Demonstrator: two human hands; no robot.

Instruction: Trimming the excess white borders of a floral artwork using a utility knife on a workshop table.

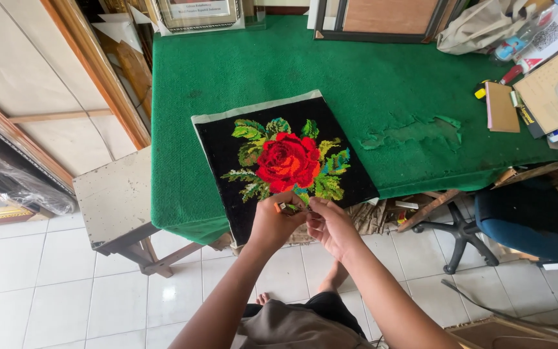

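Note:
A black cross-stitch cloth (pixel 227 145) with a red rose and green leaves lies on the green felt table (pixel 382 84), its near edge hanging over the table's front. My left hand (pixel 272 223) is closed on a small orange tool (pixel 281 207) at the cloth's near edge. My right hand (pixel 330 226) is right beside it, fingertips pinched at the same spot on the cloth's lower edge. What the right fingers hold is too small to tell.
A worn patch (pixel 414 129) scars the felt at the right. Notebooks, a bag and clutter (pixel 537 77) sit at the far right. Frames (pixel 382 19) lean at the back. A grey stool (pixel 114 200) stands left, a blue swivel chair (pixel 524 216) right, on white tiles.

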